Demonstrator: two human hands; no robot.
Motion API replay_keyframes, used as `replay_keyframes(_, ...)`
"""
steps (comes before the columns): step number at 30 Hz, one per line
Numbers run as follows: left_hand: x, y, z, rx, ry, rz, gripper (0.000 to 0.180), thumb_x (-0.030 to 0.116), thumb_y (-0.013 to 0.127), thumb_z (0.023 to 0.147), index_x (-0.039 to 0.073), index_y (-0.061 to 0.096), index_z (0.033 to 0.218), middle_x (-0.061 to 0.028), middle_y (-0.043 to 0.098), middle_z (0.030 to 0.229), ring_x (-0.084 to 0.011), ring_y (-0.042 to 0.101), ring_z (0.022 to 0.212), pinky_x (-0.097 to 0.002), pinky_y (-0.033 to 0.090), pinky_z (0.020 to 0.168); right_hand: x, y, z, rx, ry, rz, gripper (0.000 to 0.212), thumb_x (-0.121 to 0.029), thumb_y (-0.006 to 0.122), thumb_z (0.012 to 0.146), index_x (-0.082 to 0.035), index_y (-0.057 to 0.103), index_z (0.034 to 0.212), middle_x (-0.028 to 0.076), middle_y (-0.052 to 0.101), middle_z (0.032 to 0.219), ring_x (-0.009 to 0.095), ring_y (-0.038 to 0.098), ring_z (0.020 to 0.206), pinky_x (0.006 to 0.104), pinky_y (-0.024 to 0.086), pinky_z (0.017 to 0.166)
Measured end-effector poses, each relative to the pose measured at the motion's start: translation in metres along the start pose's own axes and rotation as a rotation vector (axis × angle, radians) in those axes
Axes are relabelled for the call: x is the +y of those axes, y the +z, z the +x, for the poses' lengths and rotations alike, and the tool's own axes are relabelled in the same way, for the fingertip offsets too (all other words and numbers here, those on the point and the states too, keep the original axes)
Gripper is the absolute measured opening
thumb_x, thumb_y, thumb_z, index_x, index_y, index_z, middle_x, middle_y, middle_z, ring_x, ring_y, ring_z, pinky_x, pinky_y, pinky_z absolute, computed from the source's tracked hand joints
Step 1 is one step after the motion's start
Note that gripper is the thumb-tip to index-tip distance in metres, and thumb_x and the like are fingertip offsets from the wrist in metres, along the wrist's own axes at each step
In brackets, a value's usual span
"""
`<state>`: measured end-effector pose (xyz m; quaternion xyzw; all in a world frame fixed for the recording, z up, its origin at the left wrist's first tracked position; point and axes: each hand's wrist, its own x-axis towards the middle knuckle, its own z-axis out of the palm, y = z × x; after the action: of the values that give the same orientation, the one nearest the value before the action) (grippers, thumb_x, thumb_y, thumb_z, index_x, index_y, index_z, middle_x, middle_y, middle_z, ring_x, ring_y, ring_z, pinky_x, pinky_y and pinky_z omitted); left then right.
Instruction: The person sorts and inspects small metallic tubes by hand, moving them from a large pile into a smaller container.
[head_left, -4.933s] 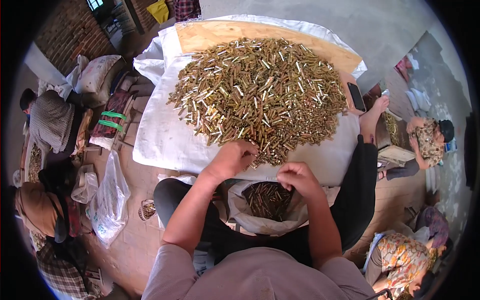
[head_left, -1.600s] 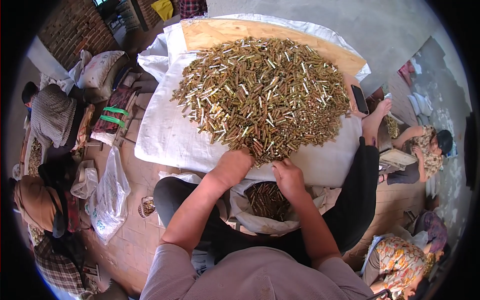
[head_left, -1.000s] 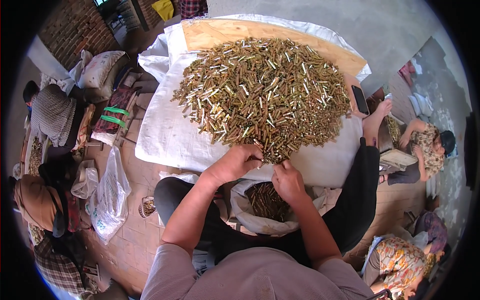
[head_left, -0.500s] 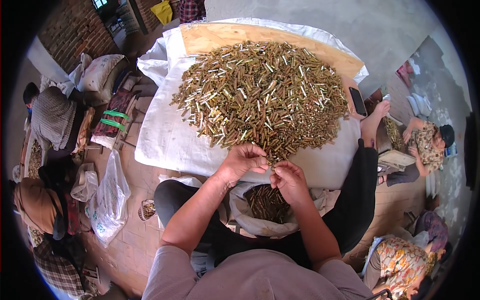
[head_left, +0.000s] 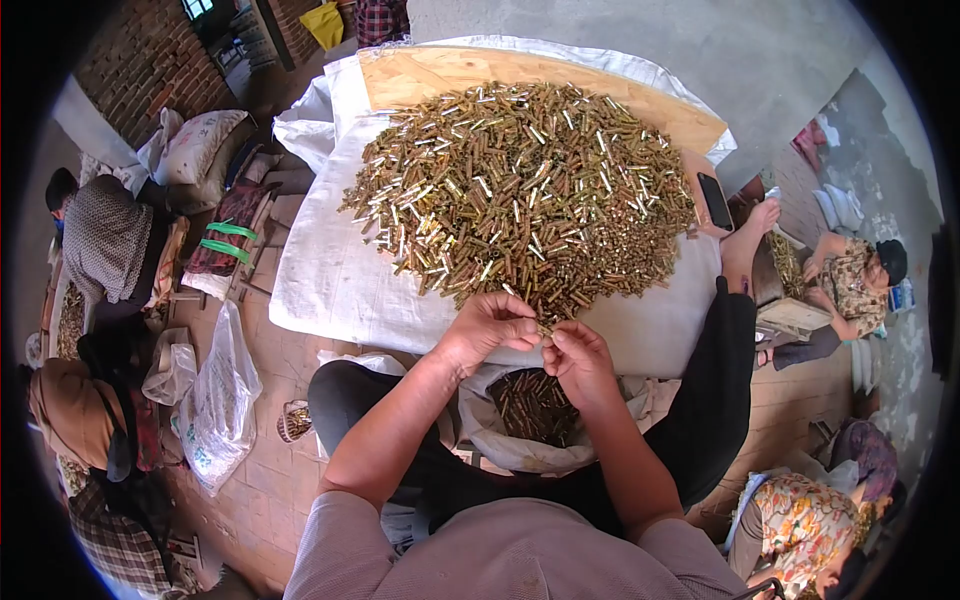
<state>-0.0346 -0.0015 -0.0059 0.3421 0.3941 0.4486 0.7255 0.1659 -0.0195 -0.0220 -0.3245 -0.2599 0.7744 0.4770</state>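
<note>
My left hand (head_left: 490, 328) and my right hand (head_left: 580, 358) meet at the near edge of a big heap of small brass-coloured metal cylinders (head_left: 520, 185). Both are closed in a pinch, fingertips almost touching, on a small bolt-like metal piece (head_left: 544, 331) between them. Its exact shape is too small to make out. A shiny end of another piece (head_left: 511, 290) shows by the fingers of my left hand. Below my hands, between my legs, an open white sack (head_left: 485, 430) holds many darker cylinders of the same sort.
The heap lies on a white cloth-covered table (head_left: 330, 280) with a wooden board (head_left: 450, 65) along its far side. At the heap's right lies a phone (head_left: 714, 200). A clear plastic bag (head_left: 220, 400) and a small basket (head_left: 295, 421) stand on the floor at left. Several people sit working on both sides.
My hands stay in nearly the same place, with the fingers shifting slightly around the small piece. A shiny piece now sticks up by my left fingers.
</note>
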Motion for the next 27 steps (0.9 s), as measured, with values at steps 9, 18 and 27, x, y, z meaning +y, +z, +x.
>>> replay_keyframes(9, 0.001, 0.004, -0.002, -0.010, 0.020, 0.085, 0.012, 0.004, 0.072, 0.087, -0.003, 0.065, 0.095, -0.0104, 0.069, 0.086, -0.0189, 0.071, 0.077, -0.0297, 0.060, 0.071, 0.001, -0.006, 0.000, -0.003, 0.024, -0.013, 0.008, -0.010, 0.067, 0.092, -0.006, 0.063, 0.098, 0.005, 0.064, 0.080, 0.013, 0.059, 0.069, 0.0256, 0.046, 0.056)
replay_keyframes(18, -0.016, 0.013, 0.000, 0.016, -0.035, -0.173, 0.010, 0.002, 0.070, 0.088, -0.001, 0.065, 0.097, -0.0107, 0.070, 0.089, -0.0220, 0.072, 0.081, -0.0340, 0.062, 0.075, 0.008, -0.027, 0.009, -0.123, 0.037, 0.133, 0.016, -0.015, 0.070, 0.091, -0.006, 0.062, 0.101, 0.005, 0.067, 0.084, 0.013, 0.061, 0.069, 0.0244, 0.046, 0.056)
replay_keyframes(27, -0.021, 0.024, -0.003, 0.042, -0.048, -0.286, 0.010, 0.001, 0.068, 0.089, -0.003, 0.065, 0.099, -0.0107, 0.069, 0.088, -0.0220, 0.071, 0.079, -0.0336, 0.062, 0.074, 0.005, -0.027, 0.007, -0.109, 0.044, 0.150, 0.019, -0.015, 0.071, 0.090, -0.006, 0.063, 0.104, 0.003, 0.066, 0.079, 0.013, 0.063, 0.066, 0.0242, 0.048, 0.055)
